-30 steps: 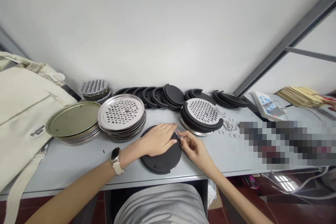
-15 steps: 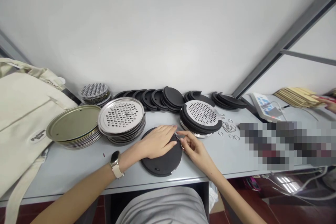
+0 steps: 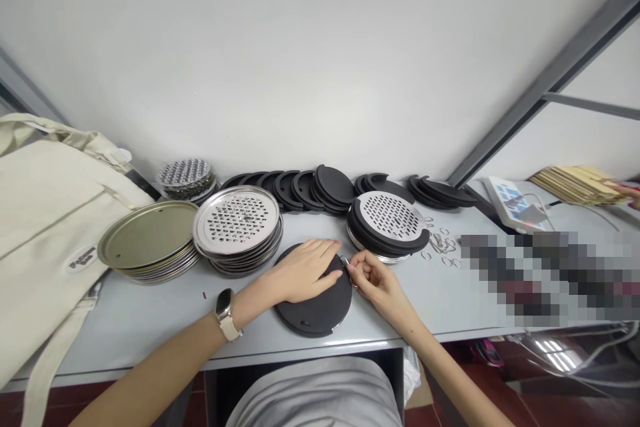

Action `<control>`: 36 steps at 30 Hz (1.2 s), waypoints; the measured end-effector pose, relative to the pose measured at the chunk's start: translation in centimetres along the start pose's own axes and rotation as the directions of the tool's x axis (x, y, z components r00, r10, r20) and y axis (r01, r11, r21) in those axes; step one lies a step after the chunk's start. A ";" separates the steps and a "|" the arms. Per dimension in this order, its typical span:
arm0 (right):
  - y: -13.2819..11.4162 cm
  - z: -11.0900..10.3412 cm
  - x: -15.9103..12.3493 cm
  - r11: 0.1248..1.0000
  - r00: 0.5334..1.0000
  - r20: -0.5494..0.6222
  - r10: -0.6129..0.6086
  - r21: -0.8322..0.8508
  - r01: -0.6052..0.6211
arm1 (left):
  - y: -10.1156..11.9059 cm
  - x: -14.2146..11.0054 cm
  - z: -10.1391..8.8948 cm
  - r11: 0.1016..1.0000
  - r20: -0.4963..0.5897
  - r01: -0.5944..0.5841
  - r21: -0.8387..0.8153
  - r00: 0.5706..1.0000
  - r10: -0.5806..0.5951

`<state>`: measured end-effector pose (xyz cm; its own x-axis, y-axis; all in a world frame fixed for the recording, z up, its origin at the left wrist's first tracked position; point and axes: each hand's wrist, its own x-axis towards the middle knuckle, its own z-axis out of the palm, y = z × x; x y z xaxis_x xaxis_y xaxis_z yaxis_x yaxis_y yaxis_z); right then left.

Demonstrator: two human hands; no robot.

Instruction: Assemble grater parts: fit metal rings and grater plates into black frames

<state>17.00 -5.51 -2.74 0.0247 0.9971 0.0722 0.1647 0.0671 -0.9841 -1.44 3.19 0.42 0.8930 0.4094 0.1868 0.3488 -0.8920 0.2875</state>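
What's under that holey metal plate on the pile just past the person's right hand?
Beneath the perforated steel plate lie stacked black rings, with a steel rim showing at the bottom. The plate and rings hide the pile's middle, so what lies inside can't be seen.

Bright even light, faint shadow under the left hand, bowed wide-angle edges

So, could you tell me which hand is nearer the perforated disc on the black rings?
The right hand, just in front of that disc; the left hand is further left, resting on a black disc.
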 end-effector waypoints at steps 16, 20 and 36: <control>-0.3 0.1 0.0 0.995 1.000 0.013 -0.004 -0.098 0.005 | 0.1 0.0 -0.3 0.998 -0.020 -0.051 -0.035 0.999 0.050; -0.2 0.2 -0.3 0.985 0.999 0.007 -0.039 -0.170 0.039 | 0.0 0.0 -0.3 0.998 -0.013 -0.050 -0.027 0.999 0.050; -0.6 0.2 -0.5 0.972 0.999 -0.024 -0.032 -0.234 0.026 | 0.1 0.0 -0.4 0.998 -0.006 -0.044 -0.034 0.999 0.044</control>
<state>16.68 -6.07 -2.20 0.0426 0.9933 0.1075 0.3918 0.0824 -0.9164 -1.54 3.16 0.83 0.9057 0.3713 0.2046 0.2995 -0.9019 0.3112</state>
